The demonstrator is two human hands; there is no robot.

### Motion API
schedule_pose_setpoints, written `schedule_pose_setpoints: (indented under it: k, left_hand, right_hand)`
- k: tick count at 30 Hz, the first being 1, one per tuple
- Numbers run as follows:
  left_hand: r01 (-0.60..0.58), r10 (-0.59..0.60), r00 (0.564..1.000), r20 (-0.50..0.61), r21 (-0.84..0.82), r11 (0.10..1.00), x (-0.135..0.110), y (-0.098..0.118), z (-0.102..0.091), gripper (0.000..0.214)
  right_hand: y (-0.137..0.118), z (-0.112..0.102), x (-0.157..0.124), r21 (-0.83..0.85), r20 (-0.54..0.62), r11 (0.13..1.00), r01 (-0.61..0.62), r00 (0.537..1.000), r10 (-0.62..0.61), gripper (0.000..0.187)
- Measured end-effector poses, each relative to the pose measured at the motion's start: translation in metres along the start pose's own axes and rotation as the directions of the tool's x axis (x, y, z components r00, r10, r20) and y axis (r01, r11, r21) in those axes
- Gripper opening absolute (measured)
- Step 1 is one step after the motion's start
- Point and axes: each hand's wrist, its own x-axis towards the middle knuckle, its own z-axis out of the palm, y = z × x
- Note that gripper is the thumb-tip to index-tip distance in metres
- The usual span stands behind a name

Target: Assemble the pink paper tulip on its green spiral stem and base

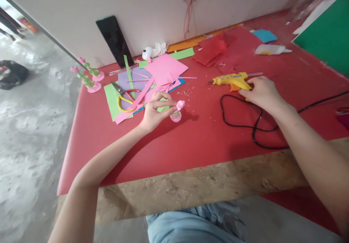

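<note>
Between the thumb and fingers of my left hand (157,114) is a small paper flower (180,105) with a pink bud and a round pink base. It stands upright just above or on the red table; I cannot tell which. My right hand (260,92) is closed round the handle of a yellow glue gun (230,78), whose nozzle points left. Its black cord (255,126) loops over the table below. Scissors (127,96) with red and yellow handles lie on coloured paper left of my left hand.
Two finished-looking paper flowers (91,87) stand at the table's left edge. A black phone (116,41) leans on the wall. Pink paper (166,68), red paper (211,52) and a glue bottle (272,49) lie toward the back. A green board (327,32) is at right.
</note>
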Motion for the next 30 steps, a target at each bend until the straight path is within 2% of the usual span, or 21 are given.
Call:
schedule_pose_setpoints:
  k: [4, 7, 11, 15, 18, 22, 26, 30]
  left_hand:
    - [0.053, -0.053, 0.999, -0.009, -0.009, 0.999, 0.000, 0.001, 0.000, 0.007]
    - [0.061, -0.061, 0.998, -0.009, -0.002, 0.998, 0.000, 0.002, 0.001, 0.008]
    - [0.078, -0.078, 0.997, -0.018, 0.002, 0.997, 0.000, 0.002, 0.001, 0.012]
    - [0.086, -0.086, 0.996, -0.026, 0.004, 0.996, -0.001, 0.002, 0.000, 0.014]
    - [0.085, -0.084, 0.996, -0.038, 0.008, 0.996, -0.001, 0.002, 0.000, 0.011]
    - [0.084, -0.083, 0.995, -0.051, 0.010, 0.996, 0.001, 0.001, 0.001, 0.004]
    - [0.087, -0.087, 0.996, -0.035, 0.025, 0.996, 0.003, 0.003, 0.001, 0.003]
    - [0.086, -0.086, 0.996, -0.006, 0.039, 0.996, 0.003, 0.006, 0.000, 0.002]
  right_hand:
    - [-0.003, -0.003, -0.004, 0.159, -0.035, 0.975, -0.153, 0.986, 0.160, 0.021]
    - [-0.007, -0.002, -0.007, 0.348, -0.016, 0.914, -0.207, 0.974, 0.226, 0.023]
    - [-0.016, -0.007, -0.019, 0.565, 0.070, 0.802, -0.196, 0.979, 0.190, 0.019]
    - [-0.029, -0.015, -0.044, 0.635, 0.166, 0.752, -0.177, 0.982, 0.091, 0.032]
    - [-0.035, -0.013, -0.065, 0.619, 0.214, 0.771, -0.153, 0.976, 0.022, 0.048]
    - [-0.035, 0.001, -0.084, 0.495, 0.247, 0.860, -0.121, 0.969, -0.006, 0.052]
    - [-0.033, 0.015, -0.094, 0.339, 0.179, 0.941, -0.017, 0.983, -0.047, 0.053]
    - [-0.035, 0.023, -0.104, 0.186, 0.075, 0.975, 0.121, 0.988, -0.137, 0.052]
